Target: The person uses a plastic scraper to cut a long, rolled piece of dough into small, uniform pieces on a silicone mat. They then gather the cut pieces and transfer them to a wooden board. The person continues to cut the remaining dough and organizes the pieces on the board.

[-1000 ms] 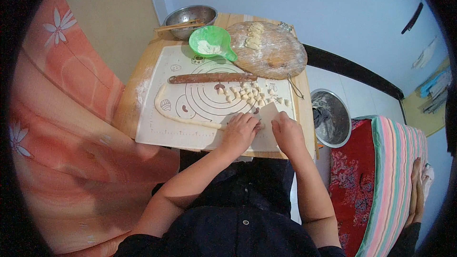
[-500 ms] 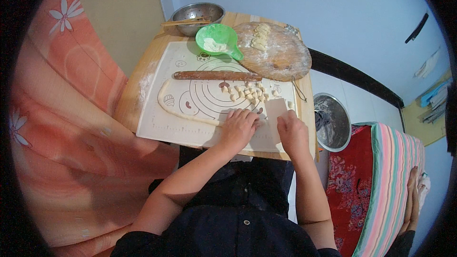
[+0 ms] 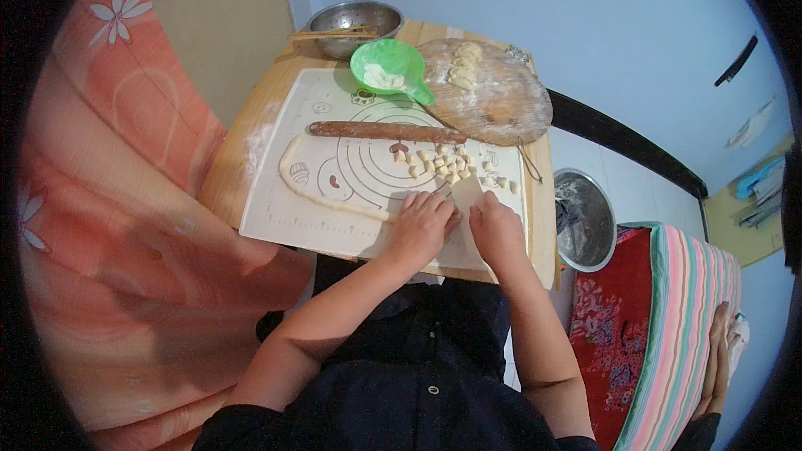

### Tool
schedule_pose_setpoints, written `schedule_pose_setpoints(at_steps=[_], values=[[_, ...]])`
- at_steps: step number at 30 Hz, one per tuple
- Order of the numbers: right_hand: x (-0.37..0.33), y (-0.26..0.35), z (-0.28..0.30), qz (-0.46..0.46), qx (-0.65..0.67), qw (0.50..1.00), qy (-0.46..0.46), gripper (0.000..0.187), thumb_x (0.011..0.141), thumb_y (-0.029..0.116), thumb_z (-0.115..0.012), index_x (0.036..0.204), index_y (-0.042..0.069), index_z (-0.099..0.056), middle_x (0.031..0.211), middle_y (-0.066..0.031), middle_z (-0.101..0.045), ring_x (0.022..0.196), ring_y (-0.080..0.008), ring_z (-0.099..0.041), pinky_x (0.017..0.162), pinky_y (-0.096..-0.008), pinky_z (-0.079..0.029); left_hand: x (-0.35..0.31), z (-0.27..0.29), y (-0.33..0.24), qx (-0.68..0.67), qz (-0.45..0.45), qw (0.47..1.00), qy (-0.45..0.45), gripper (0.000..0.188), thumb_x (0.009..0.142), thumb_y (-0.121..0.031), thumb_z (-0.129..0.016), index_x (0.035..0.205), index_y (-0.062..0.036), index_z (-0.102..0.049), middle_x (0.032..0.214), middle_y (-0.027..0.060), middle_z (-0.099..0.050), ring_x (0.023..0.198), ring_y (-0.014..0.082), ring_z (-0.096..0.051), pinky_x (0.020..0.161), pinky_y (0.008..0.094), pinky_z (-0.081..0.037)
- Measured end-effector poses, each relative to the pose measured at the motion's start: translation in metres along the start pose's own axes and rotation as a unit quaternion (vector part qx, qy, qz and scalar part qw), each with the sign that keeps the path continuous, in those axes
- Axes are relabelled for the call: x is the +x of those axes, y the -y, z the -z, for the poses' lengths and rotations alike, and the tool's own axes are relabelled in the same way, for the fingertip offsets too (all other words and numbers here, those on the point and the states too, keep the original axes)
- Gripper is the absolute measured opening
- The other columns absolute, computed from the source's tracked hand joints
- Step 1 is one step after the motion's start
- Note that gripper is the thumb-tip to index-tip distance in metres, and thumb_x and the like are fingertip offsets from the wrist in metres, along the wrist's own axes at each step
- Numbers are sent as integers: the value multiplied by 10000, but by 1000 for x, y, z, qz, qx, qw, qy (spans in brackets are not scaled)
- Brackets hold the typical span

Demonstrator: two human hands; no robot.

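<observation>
Dough rope [image 3: 351, 210] bends across baking mat [image 3: 368, 242], centre-left of frame; left hand [image 3: 422, 221] covers its right end, apparently steadying it, can't tell if gripping. Right hand [image 3: 494, 230] grasps dough scraper [image 3: 465, 193], likely for control. Dough pieces [image 3: 452, 169] lie above, presumably out of the way. Versus half a second ago, scraper's nearer left hand.

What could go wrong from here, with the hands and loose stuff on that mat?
1. The pale scraper in the right hand is close to the left hand; a slip might catch its fingers.
2. The cut dough pieces are bunched, some seemingly touching, so they may stick together.
3. The rolling pin lies beside them; a knock could roll it into them.
</observation>
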State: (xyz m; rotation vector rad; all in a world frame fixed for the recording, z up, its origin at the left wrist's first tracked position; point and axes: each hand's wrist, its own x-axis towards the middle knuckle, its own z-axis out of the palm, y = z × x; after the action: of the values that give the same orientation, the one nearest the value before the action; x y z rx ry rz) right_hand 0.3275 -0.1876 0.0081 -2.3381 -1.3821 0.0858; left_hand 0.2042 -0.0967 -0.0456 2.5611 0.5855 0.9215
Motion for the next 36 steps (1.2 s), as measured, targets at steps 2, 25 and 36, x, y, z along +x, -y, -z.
schedule_pose_setpoints(at_steps=[2, 25, 36], values=[[5, -3, -9, -2, -2, 1000, -19, 204, 894, 213, -563, 884, 16, -509, 718, -261, -625, 714, -446, -624, 663, -540, -495, -2, 0, 2, 15, 2, 1000, -9, 131, 810, -148, -665, 925, -97, -628, 947, 62, -576, 959, 259, -546, 872, 389, -387], [-5, 18, -11, 10, -31, 999, -19, 174, 895, 184, -568, 868, 28, -496, 729, -235, -644, 665, -422, -636, 625, -515, -513, -17, 11, 2, 27, -23, 999, -15, 148, 778, -117, -663, 914, -82, -618, 948, 63, -578, 974, 253, -539, 908, 395, -368], [-10, 16, 11, 32, 48, 997, -59, 183, 872, 184, -606, 837, 32, -511, 705, -235, -629, 674, -444, -614, 615, -537, -487, -10, 18, 12, 1, 43, 999, 1, 186, 758, -95, -664, 938, -80, -617, 937, 79, -588, 966, 276, -553, 897, 394, -375]])
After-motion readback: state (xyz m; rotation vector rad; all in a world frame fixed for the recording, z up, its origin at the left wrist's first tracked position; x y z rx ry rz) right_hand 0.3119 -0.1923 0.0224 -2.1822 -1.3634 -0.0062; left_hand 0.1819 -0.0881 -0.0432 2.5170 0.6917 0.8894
